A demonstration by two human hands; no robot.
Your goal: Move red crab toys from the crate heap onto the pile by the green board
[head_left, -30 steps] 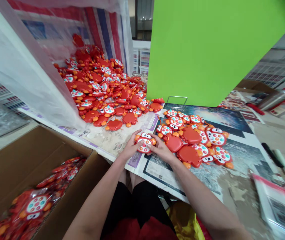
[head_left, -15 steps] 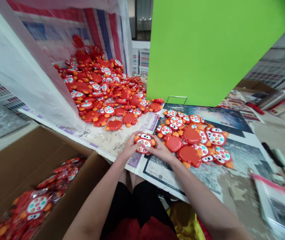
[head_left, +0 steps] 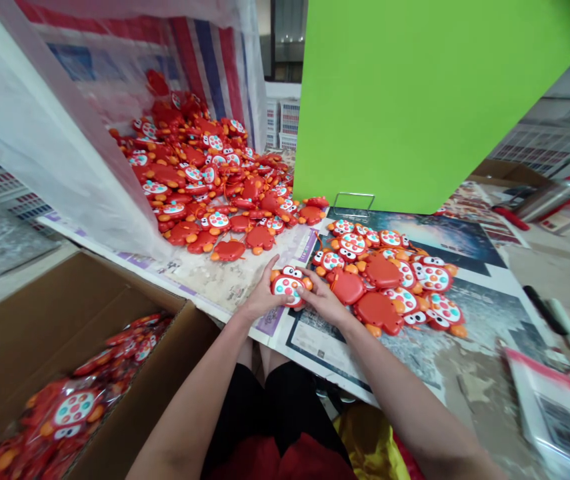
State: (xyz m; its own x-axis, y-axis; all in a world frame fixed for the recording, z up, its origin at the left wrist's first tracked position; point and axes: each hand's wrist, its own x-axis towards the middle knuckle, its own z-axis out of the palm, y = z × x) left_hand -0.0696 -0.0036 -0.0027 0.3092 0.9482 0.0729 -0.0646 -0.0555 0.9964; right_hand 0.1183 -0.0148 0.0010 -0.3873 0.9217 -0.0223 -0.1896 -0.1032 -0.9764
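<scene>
A red crab-shaped toy [head_left: 289,287] is held face up above the table's front edge, its two round eyes away from me and its white panel of coloured dots showing. My left hand [head_left: 263,293] grips its left side, thumb across the lower face and index finger raised off it. On the other side, my right hand [head_left: 321,297] closes round the edge with its thumb on the front. Right beside that hand lies a group of similar toys [head_left: 382,270], some face up, some showing plain red backs.
A large heap of the toys [head_left: 215,180] fills the sheeted bay at back left. An open cardboard box [head_left: 129,293] at lower left holds bagged toys. A tall green panel [head_left: 395,100] stands behind the table. At right lie a dark-handled tool [head_left: 545,309] and a plastic pouch [head_left: 555,400].
My left index finger has lifted away from the toy, and the left thumb has slid lower on its face. Both hands stay in the same place; the toy has barely shifted.
</scene>
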